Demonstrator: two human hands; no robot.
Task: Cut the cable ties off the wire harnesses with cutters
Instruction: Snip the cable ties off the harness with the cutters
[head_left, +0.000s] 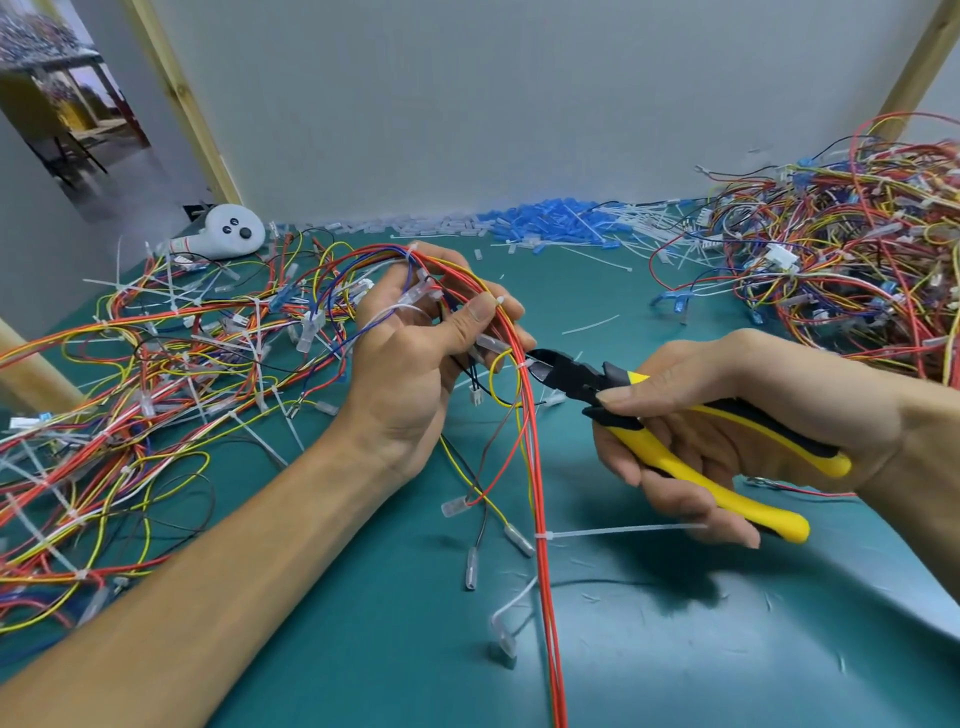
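My left hand (415, 358) grips a wire harness (540, 467) of red, yellow and blue wires above the green mat, the strands hanging down toward me. My right hand (727, 431) holds yellow-and-black cutters (675, 431) by the handles. Their black jaws (543, 364) sit against the red wires just below my left fingertips, at a small white cable tie (523, 365). Another white cable tie (597, 532) circles the red wires lower down, its long tail pointing right.
A tangle of harnesses (130, 415) covers the mat's left side and a bigger heap (857, 260) fills the back right. Cut white ties and blue sleeves (545, 218) lie along the back wall. A white controller (228, 231) rests at back left.
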